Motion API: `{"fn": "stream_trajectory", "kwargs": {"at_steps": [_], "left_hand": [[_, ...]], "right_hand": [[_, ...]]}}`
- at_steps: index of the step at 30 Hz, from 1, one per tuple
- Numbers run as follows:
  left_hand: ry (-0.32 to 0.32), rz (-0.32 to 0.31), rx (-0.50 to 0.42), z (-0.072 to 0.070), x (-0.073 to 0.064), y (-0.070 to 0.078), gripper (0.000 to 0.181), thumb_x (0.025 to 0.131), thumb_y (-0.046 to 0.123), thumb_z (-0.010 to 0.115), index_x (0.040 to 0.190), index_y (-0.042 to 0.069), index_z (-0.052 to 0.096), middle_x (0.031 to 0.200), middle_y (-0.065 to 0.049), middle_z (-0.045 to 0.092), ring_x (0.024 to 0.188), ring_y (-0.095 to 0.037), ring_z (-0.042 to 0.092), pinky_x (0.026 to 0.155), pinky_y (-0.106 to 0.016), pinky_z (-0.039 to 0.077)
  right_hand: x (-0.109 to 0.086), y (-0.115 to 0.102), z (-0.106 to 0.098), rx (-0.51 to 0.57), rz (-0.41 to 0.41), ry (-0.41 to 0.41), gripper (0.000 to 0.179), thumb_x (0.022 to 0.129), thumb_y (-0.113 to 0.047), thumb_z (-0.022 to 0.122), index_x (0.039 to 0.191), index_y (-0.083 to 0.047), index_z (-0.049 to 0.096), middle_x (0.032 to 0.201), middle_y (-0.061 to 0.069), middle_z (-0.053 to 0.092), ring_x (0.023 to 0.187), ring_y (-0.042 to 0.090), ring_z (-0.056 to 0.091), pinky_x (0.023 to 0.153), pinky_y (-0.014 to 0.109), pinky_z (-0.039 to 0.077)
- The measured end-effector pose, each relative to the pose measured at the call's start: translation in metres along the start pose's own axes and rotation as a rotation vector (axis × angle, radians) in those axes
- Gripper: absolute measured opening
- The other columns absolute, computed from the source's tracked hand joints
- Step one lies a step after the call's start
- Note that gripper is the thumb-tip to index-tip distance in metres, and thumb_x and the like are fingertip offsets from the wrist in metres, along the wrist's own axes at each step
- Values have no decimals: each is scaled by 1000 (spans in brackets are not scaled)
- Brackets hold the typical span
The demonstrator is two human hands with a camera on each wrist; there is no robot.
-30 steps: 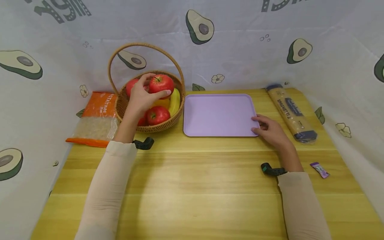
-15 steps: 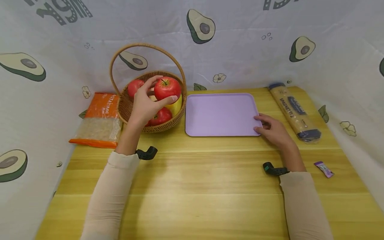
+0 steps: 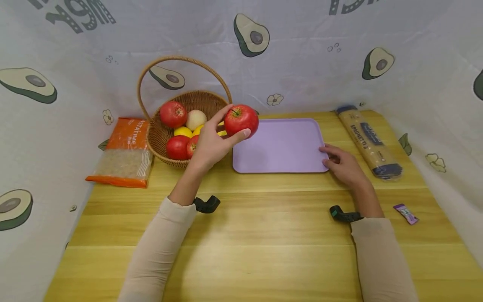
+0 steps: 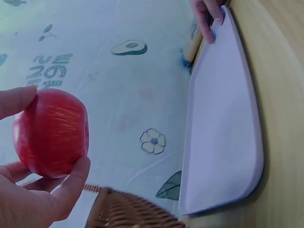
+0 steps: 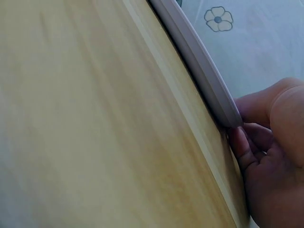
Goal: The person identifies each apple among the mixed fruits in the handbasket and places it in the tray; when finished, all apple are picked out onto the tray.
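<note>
My left hand (image 3: 212, 144) grips a red apple (image 3: 241, 121) between thumb and fingers, raised between the wicker basket (image 3: 162, 158) and the lilac tray (image 3: 279, 147). In the left wrist view the apple (image 4: 52, 133) is in full sight, with fingertips below it and on its left. Inside the basket lie several red apples (image 3: 173, 114), a pale round fruit (image 3: 196, 120) and yellow fruit (image 3: 183, 131), partly hidden by my left hand. At the tray's right end, my right hand (image 3: 342, 164) pinches the rim near the front corner; the right wrist view shows thumb and finger on that edge (image 5: 209, 80).
Left of the basket lies an orange pasta bag (image 3: 122, 153). A spaghetti pack (image 3: 370, 142) is right of the tray, and a small purple wrapped packet (image 3: 406, 214) lies nearer the front right. The basket's tall handle (image 3: 185, 59) arches up before a patterned cloth backdrop (image 3: 302, 75).
The apple in my left hand has moved right, from above the basket to beside the tray's left end. More of the basket's fruit shows now. My right hand stays at the tray.
</note>
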State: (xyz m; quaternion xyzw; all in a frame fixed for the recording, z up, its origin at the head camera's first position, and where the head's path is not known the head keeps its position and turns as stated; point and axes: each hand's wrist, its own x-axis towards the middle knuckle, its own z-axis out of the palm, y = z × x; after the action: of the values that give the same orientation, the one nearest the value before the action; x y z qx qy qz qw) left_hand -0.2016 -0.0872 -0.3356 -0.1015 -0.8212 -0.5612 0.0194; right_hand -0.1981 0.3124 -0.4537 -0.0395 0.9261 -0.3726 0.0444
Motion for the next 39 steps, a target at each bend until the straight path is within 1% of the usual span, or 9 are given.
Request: {"fn": "stream_trajectory", "kwargs": {"at_steps": [4, 7, 11, 16, 22, 27, 31, 34, 39], "left_hand": [[-49, -4, 6, 21, 6, -1, 84, 88, 43, 80, 159, 25, 39, 150, -4, 54, 127, -26, 57, 98, -39, 58], [-61, 1, 12, 37, 13, -4, 85, 88, 43, 80, 159, 21, 37, 150, -6, 53, 126, -26, 58, 97, -36, 59], [-55, -22, 42, 54, 23, -9, 84, 88, 45, 80, 156, 21, 38, 148, -6, 54, 126, -26, 56, 96, -38, 58], [-36, -71, 78, 69, 36, -17, 83, 89, 47, 78, 157, 22, 38, 147, -8, 54, 127, -25, 54, 98, -43, 56], [-37, -63, 88, 84, 51, -33, 84, 92, 41, 76, 160, 17, 34, 155, -10, 48, 136, -27, 51, 110, -45, 50], [-5, -57, 118, 93, 61, -44, 81, 93, 39, 75, 159, 17, 33, 155, -10, 47, 138, -27, 49, 113, -47, 47], [21, -96, 138, 99, 68, -52, 81, 94, 38, 75, 160, 20, 32, 154, -9, 47, 139, -27, 47, 116, -48, 44], [30, -124, 144, 103, 75, -60, 81, 93, 38, 76, 160, 21, 32, 154, -8, 47, 140, -27, 46, 117, -47, 42], [51, -168, 117, 112, 83, -73, 82, 93, 37, 76, 160, 23, 32, 155, -8, 46, 141, -26, 47, 119, -46, 41]], "right_hand": [[-1, 1, 1, 5, -12, 8, 46, 105, -14, 58, 149, -4, 53, 162, 20, 40, 118, 34, 55, 82, 12, 37], [-1, 1, 1, 5, -20, 11, 46, 105, -14, 58, 149, -3, 53, 162, 21, 39, 118, 35, 55, 83, 12, 37], [-2, 1, 1, 2, -28, 22, 46, 104, -13, 58, 148, -2, 53, 162, 21, 39, 115, 33, 57, 80, 8, 37], [-2, 1, 2, -13, -36, 31, 45, 104, -12, 59, 148, -2, 54, 162, 21, 40, 108, 29, 57, 75, 6, 37], [-3, 2, 2, -11, -36, 28, 46, 104, -13, 58, 148, -2, 54, 162, 21, 39, 110, 30, 57, 76, 7, 37], [-2, 2, 2, -5, -44, 30, 45, 104, -12, 58, 148, -1, 54, 162, 21, 39, 112, 32, 58, 77, 6, 37], [-2, 2, 2, -6, -61, 42, 45, 103, -11, 59, 147, -1, 55, 161, 22, 40, 102, 12, 57, 76, 3, 38], [-2, 3, 1, -12, -68, 46, 45, 103, -11, 59, 147, -1, 55, 160, 22, 42, 97, 4, 53, 74, 2, 38], [-2, 1, 2, -16, -63, 39, 45, 103, -12, 59, 147, -1, 55, 161, 23, 41, 101, 18, 56, 73, 4, 38]]}}
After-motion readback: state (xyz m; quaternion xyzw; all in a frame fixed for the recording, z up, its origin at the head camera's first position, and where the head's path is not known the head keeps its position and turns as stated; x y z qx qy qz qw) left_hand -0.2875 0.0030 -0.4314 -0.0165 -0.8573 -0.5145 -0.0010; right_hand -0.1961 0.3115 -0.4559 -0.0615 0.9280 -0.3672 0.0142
